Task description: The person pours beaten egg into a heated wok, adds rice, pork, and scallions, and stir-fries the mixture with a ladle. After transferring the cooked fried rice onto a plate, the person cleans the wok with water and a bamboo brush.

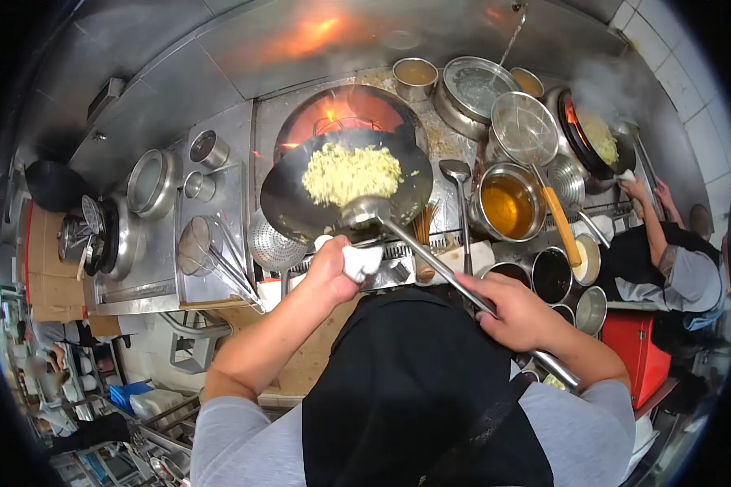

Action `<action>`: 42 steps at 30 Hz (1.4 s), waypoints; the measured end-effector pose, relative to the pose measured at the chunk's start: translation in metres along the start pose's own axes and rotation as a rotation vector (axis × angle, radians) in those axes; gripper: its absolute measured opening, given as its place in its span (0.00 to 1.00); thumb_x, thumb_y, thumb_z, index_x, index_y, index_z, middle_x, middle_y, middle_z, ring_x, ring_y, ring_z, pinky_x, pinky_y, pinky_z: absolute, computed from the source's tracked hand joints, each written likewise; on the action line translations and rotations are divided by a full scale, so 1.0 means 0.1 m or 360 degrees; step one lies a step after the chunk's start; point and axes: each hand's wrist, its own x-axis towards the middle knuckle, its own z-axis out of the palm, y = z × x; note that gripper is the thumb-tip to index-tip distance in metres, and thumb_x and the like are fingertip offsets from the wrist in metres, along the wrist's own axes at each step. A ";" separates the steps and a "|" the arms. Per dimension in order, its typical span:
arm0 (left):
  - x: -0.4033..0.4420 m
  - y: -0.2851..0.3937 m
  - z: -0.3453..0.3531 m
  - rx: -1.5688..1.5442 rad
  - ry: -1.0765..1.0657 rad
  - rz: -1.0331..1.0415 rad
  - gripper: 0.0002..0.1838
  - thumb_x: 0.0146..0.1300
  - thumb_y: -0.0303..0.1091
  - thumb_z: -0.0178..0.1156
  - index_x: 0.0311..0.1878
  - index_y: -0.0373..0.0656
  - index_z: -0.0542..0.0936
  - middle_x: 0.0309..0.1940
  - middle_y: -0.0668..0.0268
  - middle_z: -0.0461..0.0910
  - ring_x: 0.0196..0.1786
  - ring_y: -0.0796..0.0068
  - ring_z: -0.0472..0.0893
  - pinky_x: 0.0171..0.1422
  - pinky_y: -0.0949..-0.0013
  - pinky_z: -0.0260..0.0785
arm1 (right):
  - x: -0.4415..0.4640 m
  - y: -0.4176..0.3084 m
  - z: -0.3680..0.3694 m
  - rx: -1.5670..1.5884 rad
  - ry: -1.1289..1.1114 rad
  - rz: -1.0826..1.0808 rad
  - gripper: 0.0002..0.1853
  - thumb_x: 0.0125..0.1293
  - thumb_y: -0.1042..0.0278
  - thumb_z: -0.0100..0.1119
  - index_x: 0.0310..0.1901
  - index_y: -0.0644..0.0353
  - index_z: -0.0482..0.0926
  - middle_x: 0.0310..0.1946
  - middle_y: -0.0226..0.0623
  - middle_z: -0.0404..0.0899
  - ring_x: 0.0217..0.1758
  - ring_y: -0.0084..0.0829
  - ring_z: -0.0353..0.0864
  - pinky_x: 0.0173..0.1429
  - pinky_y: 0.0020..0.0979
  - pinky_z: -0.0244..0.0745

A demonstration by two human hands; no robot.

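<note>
A black wok (282, 195) is tilted over the lit burner (309, 114), with pale yellow bits of food (351, 173), perhaps fried rice, heaped in it. My left hand (331, 269) is closed around a folded white cloth (362, 260) at the wok's near edge; the cloth covers the handle. In my right hand (512, 310) is the long shaft of a metal ladle (426, 253). Its bowl rests in the wok against the near side of the food.
Right of the wok stand a pot of amber oil (508, 207), a wire strainer (525, 126) and a spatula (456, 169). A perforated skimmer (276, 242) lies to the left. Another person (666, 260) works at a steaming wok (617, 158) on the far right.
</note>
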 end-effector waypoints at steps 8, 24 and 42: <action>1.63 -0.35 -0.93 0.0199 0.0028 0.0396 0.16 0.66 0.31 0.54 0.53 0.33 0.74 0.45 0.53 0.83 0.42 0.54 0.87 0.43 0.51 0.84 | 1.66 0.71 0.65 -0.0181 0.0555 -0.0036 0.32 0.58 0.76 0.57 0.68 0.60 0.74 0.49 0.57 0.79 0.53 0.57 0.80 0.61 0.45 0.75; 0.95 0.01 -0.76 -0.0128 -0.0379 0.0103 0.28 0.78 0.44 0.50 0.70 0.31 0.69 0.61 0.49 0.80 0.61 0.56 0.83 0.64 0.58 0.79 | 1.70 0.39 -0.62 0.2964 -0.0268 -0.0262 0.38 0.65 0.77 0.53 0.77 0.63 0.55 0.38 0.50 0.74 0.16 0.22 0.68 0.15 0.22 0.66; 0.33 -0.58 -1.76 -0.0404 -0.0167 0.0388 0.25 0.76 0.38 0.51 0.69 0.31 0.69 0.63 0.49 0.79 0.61 0.54 0.82 0.68 0.55 0.74 | 2.98 1.27 0.51 0.1723 0.0051 0.0480 0.27 0.69 0.78 0.53 0.70 0.62 0.68 0.28 0.36 0.76 0.17 0.23 0.69 0.18 0.29 0.65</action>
